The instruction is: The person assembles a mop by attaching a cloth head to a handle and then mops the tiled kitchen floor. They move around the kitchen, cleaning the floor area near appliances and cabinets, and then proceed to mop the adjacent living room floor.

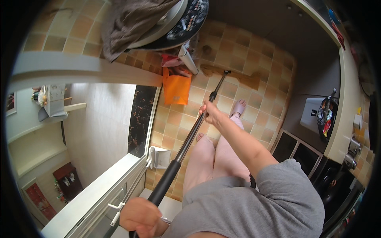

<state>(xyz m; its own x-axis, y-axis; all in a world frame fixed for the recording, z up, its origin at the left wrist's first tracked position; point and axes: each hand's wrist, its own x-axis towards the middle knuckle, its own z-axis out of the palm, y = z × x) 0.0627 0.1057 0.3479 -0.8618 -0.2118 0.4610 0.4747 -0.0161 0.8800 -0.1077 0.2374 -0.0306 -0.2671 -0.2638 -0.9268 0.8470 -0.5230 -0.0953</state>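
Note:
A long-handled mop with a black grip and a metal pole [190,135] runs diagonally across the view. My left hand [141,215] is closed round the black grip near its lower end. Farther down the pole, my right hand [209,111] is closed round the metal part. At the far end, the wide tan mop head [248,79] lies on the tiled floor beyond my feet, blurred at its edges. An orange bag [176,89] stands left of the mop head, beside a white roll-like object [188,61].
A round table [190,32] with a brown cloth [125,26] stands at the top. Dark cabinets [315,65] and a white bin [308,111] line the right. A white door [98,193] and a dustpan [160,157] are on the left.

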